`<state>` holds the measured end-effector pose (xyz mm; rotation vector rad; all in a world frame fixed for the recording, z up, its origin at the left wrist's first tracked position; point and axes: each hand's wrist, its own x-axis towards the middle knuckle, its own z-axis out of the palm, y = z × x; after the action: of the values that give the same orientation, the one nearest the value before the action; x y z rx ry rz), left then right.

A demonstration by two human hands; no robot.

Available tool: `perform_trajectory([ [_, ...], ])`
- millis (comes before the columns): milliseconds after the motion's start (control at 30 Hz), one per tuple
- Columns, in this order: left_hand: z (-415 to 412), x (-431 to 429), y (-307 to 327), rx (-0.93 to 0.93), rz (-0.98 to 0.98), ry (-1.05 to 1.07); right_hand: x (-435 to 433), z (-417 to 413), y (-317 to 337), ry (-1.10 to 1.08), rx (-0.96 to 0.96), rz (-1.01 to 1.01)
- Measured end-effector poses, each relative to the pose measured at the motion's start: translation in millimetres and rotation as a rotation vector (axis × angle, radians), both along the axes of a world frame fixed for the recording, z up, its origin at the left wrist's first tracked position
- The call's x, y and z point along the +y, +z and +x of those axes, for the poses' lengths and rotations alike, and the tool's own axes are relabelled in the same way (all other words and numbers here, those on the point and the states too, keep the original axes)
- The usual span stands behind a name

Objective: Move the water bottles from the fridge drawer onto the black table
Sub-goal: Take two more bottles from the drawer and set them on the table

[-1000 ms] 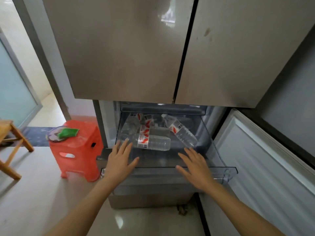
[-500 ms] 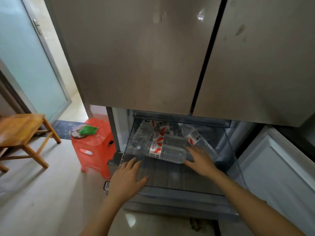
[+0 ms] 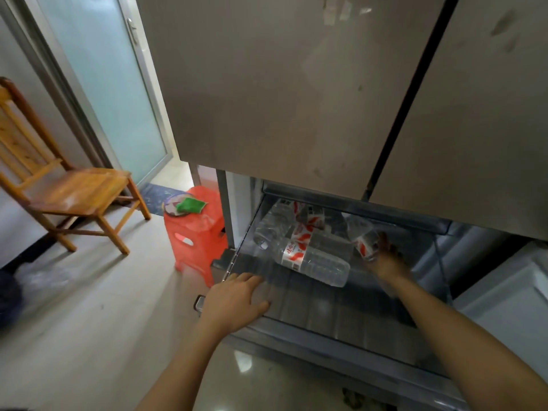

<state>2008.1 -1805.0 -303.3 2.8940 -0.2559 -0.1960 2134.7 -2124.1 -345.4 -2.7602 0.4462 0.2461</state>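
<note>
Dim daylight, motion-blurred, wide-angle warp

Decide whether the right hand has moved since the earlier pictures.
Yes. The right hand has gone from the drawer's front rim deeper in, to the right-hand bottle at the back.

- The right hand (image 3: pixel 385 259) is motion-blurred; its fingers lie against a small bottle (image 3: pixel 363 238), but whether they close on it cannot be told.
- The rear bottles (image 3: pixel 284 218) in the drawer (image 3: pixel 341 310) run under the fridge doors (image 3: pixel 296 93), their far ends hidden.
- The red label (image 3: pixel 295 253) on the front bottle (image 3: pixel 308 258) carries print too small to read.
- The wooden chair (image 3: pixel 68 188) is cut by the left edge.
- A dark, blurred shape (image 3: pixel 9 295) at the left edge cannot be identified.
- Both forearms leave the bottom edge.
</note>
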Motion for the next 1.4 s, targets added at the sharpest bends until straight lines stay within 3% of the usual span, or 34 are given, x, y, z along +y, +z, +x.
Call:
perform_trajectory([
  [100,-0.3,-0.3,0.5,-0.013,-0.002,0.013,-0.3,12.4,-2.7,-0.052,0.055,0.033],
  [367,1.4,-1.1,2.5,0.009,-0.012,0.032,1.3,7.9,-1.1,-0.093,-0.015,0.02],
  [533,1.0,0.7,2.2,0.04,-0.02,-0.013,-8.9,-35.5,-4.3,-0.165,-0.042,0.285],
  [700,35.0,-8.5,2.3,0.097,-0.227,-0.047,-11.0,-73.8,21.5,0.004,0.034,0.173],
  [833,83.5,-29.5,2.9,0.097,-0.148,-0.103,2.5,-110.9,59.1,0.092,-0.07,0.237],
  [1033,131.7,-42.7,-10.9,0.105,-0.063,-0.001,9.1,-173.2,82.3,-0.051,-0.311,0.477],
  [1233,152.7,-54.4,-18.1,0.06,-0.129,0.195,4.6,-202.0,66.8,-0.273,-0.413,0.557],
  [1400,153.7,-58.1,-14.2,0.042,-0.041,0.262,4.5,-203.6,59.4,-0.281,-0.392,0.446],
])
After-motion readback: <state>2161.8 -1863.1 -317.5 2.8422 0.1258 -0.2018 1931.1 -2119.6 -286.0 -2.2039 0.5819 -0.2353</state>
